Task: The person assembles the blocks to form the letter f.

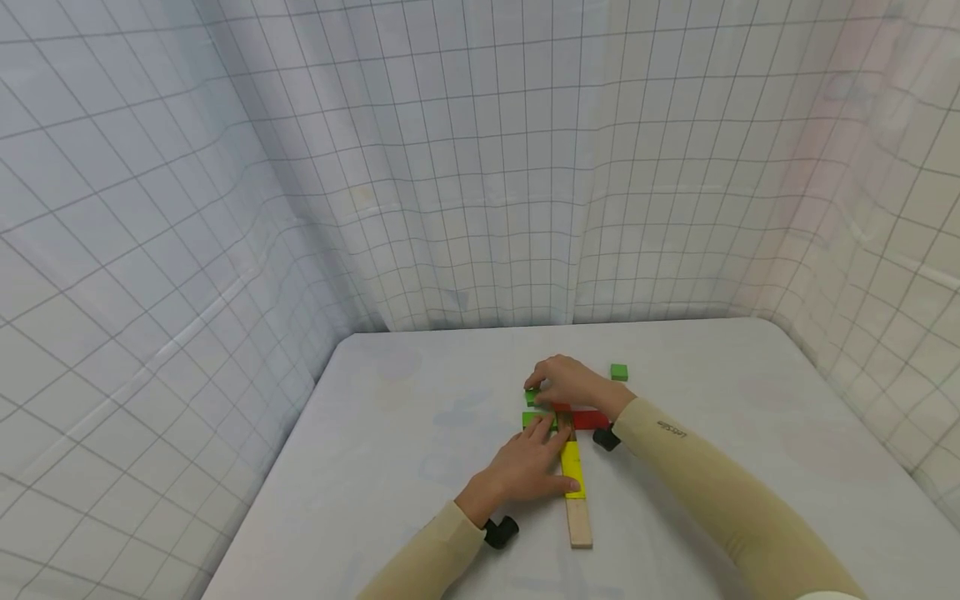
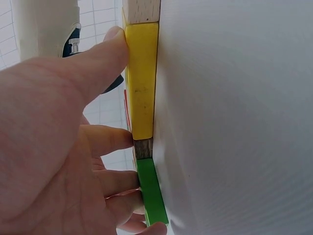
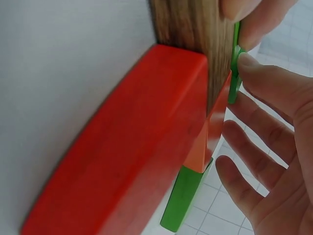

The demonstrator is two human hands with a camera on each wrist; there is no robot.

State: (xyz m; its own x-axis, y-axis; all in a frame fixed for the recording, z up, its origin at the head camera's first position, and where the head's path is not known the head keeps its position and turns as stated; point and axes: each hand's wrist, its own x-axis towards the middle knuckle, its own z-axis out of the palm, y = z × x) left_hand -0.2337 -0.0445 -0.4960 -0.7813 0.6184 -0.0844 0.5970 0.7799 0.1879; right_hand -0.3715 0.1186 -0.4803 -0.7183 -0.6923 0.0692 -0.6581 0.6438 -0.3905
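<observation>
My left hand (image 1: 522, 471) rests with spread fingers along a line of flat blocks. Its thumb touches a yellow block (image 2: 143, 81), and its other fingers lie at a dark brown wooden block (image 2: 143, 149) and a green block (image 2: 153, 191). Just beyond, my right hand (image 1: 573, 385) pinches a small green block (image 1: 531, 398) between thumb and fingertip. Below the right wrist lies a red block (image 1: 590, 419) against the brown one. An orange-red block (image 3: 198, 149) stands behind that joint in the right wrist view, partly hidden by the red block.
At the near end of the yellow block lies a pale wooden block (image 1: 579, 523). Another green block (image 1: 618, 372) lies apart, beyond the right wrist. The white table (image 1: 390, 450) is enclosed by grid-patterned curtains (image 1: 465, 183) at the back and sides.
</observation>
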